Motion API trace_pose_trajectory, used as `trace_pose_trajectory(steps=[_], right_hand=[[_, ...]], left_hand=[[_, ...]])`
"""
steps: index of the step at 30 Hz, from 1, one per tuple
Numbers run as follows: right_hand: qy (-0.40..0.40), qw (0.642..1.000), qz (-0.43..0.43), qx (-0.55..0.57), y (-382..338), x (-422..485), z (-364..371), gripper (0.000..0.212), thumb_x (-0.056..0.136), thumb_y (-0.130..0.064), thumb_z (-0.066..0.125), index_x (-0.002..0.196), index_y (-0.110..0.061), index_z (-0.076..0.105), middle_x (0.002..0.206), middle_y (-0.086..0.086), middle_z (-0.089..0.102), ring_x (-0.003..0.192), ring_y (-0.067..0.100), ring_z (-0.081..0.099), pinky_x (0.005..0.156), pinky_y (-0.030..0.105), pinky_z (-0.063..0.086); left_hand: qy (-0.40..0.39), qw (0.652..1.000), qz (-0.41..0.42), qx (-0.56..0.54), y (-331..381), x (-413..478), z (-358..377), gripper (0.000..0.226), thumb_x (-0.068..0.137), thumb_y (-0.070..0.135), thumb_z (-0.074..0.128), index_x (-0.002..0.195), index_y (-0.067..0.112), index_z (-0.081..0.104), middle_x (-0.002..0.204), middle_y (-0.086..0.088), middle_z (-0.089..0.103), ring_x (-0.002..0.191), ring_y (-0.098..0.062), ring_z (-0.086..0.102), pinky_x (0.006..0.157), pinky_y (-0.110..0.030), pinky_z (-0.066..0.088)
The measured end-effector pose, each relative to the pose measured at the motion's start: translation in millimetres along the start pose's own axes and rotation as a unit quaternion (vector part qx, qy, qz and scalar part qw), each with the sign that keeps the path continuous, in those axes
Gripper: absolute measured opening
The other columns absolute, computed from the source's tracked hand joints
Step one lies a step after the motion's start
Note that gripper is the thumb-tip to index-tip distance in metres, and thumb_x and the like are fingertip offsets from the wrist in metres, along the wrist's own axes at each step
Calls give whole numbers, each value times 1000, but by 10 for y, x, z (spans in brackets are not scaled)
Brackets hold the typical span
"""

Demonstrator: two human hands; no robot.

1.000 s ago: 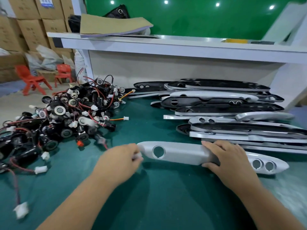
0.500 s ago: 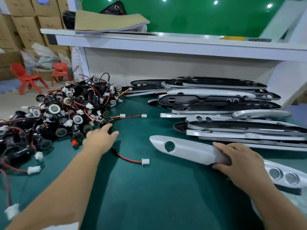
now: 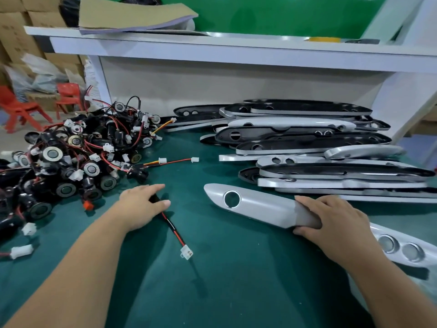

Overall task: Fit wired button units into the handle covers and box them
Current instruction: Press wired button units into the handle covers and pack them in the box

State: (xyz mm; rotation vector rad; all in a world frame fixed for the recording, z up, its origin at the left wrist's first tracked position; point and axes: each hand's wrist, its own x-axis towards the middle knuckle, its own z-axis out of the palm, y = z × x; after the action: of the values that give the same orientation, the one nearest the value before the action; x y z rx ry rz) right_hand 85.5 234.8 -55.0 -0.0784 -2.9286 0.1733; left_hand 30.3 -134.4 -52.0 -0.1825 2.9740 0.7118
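Note:
A silver handle cover (image 3: 260, 207) with one round hole at its left end and two at its right lies slanted on the green table mat (image 3: 236, 268). My right hand (image 3: 331, 223) grips its middle. My left hand (image 3: 142, 207) holds a black wired button unit (image 3: 155, 199) lifted a little off the mat; its red-and-black wire with a white plug (image 3: 186, 252) trails toward me. The button pile (image 3: 78, 157) lies just left of that hand.
A stack of silver and black handle covers (image 3: 319, 150) fills the right back of the mat. A white shelf (image 3: 236, 50) runs over the bench's back. Loose plugs (image 3: 22, 251) lie at the left edge. Red chairs (image 3: 21, 110) and cartons stand beyond.
My left hand left the cover's left end, reached to the pile and pulled out one wired button unit. The cover now lies slanted under my right hand.

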Motion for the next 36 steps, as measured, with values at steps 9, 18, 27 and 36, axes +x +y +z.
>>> trace_pose_trajectory(steps=[9, 18, 27, 36], right_hand=[[-3, 1000, 3, -4, -48, -20, -8, 65, 76, -66, 56, 136, -53, 32, 109, -18, 38, 118, 9, 38, 98, 32, 28], [-18, 1000, -8, -7, -150, -66, -30, 68, 75, -67, 57, 137, -52, 32, 111, -16, 41, 117, 10, 39, 94, 31, 35], [-19, 1000, -8, 0, -235, -103, -33, 68, 76, -67, 56, 137, -53, 31, 113, -16, 41, 116, 10, 39, 91, 30, 36], [25, 999, 2, 28, -243, -137, -95, 64, 75, -64, 60, 133, -49, 39, 106, -15, 43, 110, 13, 42, 86, 31, 39]], left_hand=[[241, 951, 68, -183, 107, -136, -160, 55, 74, 40, 78, 124, 27, 57, 99, 2, 60, 92, -21, 57, 80, -33, 40], [484, 839, 174, -178, 287, -173, -67, 47, 74, 17, 81, 113, 5, 59, 110, -6, 37, 101, -12, 37, 90, 5, 18], [539, 772, 328, -78, 449, -175, 63, 37, 75, 13, 79, 105, 5, 59, 102, -29, 49, 98, -24, 41, 100, -13, 31], [499, 768, 393, -77, 663, -378, 168, 31, 88, 8, 46, 114, 21, 53, 117, -7, 32, 103, -29, 40, 89, -49, 47]])
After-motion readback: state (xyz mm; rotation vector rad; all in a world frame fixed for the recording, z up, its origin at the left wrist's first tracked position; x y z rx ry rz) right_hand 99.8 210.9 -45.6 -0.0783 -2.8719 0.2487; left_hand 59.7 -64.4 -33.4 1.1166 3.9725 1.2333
